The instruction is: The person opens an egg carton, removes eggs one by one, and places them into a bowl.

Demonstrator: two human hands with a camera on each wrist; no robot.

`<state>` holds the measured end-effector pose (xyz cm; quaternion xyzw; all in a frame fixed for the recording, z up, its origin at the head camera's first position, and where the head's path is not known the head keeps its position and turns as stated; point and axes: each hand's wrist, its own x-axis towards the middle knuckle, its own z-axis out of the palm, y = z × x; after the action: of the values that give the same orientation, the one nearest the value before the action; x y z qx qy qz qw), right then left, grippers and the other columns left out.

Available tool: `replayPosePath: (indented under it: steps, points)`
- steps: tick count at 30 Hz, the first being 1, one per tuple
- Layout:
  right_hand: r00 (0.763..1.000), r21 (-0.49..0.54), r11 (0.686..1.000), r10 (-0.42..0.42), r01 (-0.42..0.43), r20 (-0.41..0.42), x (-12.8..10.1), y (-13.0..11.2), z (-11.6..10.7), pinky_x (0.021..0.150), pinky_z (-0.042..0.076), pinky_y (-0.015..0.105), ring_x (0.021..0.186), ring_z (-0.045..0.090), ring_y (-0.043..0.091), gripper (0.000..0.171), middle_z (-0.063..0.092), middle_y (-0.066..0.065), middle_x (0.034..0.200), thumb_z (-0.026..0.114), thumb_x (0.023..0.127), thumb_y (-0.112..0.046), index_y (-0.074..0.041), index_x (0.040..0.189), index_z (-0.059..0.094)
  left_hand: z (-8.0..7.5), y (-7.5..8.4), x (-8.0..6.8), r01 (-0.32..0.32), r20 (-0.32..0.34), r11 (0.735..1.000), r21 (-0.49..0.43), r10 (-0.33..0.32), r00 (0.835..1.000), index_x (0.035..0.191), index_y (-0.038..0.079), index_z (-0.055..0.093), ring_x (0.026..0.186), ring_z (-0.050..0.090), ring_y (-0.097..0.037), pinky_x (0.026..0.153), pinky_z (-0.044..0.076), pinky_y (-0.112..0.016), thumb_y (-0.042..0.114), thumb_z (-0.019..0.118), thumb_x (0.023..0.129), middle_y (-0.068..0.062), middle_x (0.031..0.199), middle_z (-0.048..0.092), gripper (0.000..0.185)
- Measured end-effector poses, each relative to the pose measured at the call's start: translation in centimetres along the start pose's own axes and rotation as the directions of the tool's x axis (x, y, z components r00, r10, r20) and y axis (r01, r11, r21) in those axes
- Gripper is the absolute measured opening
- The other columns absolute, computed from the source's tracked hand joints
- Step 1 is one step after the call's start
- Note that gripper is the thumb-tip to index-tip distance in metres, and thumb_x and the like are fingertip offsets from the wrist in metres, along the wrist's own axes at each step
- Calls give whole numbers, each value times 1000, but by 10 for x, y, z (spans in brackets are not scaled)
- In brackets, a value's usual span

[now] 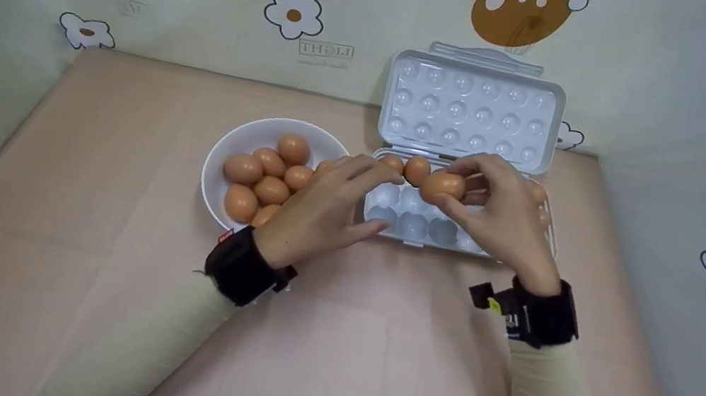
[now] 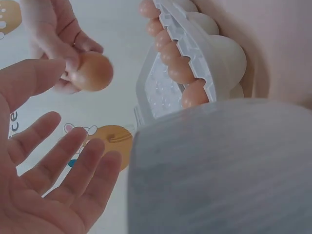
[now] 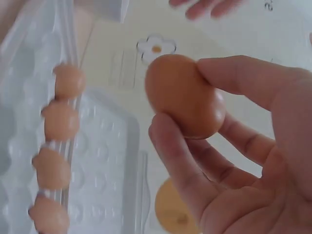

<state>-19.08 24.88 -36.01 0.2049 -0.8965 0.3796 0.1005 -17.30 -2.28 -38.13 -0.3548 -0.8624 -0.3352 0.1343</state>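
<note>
My right hand (image 1: 498, 211) pinches a brown egg (image 1: 442, 186) between thumb and fingers, above the middle cups of a clear plastic egg tray (image 1: 416, 226); the same egg (image 3: 185, 95) fills the right wrist view. My left hand (image 1: 330, 205) hovers with fingers straight and empty between the white bowl (image 1: 241, 136) of brown eggs and the tray's left end. In the left wrist view its spread fingers (image 2: 63, 165) are bare, with the held egg (image 2: 90, 71) beyond them. Several eggs (image 1: 417, 168) sit in the tray's back row.
The tray's lid (image 1: 472, 107) stands up against the flower-patterned backdrop (image 1: 294, 12). The pink tabletop (image 1: 326, 358) stretches toward me, bounded by fabric walls left and right. The bowl holds several eggs (image 1: 259, 179).
</note>
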Motion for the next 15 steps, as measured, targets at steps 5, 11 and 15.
replayPosePath:
  steps: [5,11,15]
  points:
    - [998,194,980,-53,49,15,-2,-16,17,85,62,26,98,74,19,37,71,6,115,89,87,-12,-2,118,70,-1,-1,1,-20,-38,1000,-13,20,999,138,13,63,125,63,-26,107,49,-44,22,88,90,-6,134,65,56]
    - [996,318,946,-77,59,44,-4,-27,36,87,63,32,99,74,22,35,68,8,117,87,90,-13,0,118,69,-1,0,2,-49,-71,999,-11,48,996,132,11,64,115,65,-24,98,53,-43,23,88,89,-6,127,66,51]
    - [996,374,927,-46,16,72,-6,-31,43,88,63,34,103,74,24,35,64,10,122,84,92,-12,1,120,68,-1,0,2,-58,-86,998,-20,56,995,129,10,66,106,66,-21,93,56,-33,21,86,91,-6,122,66,45]
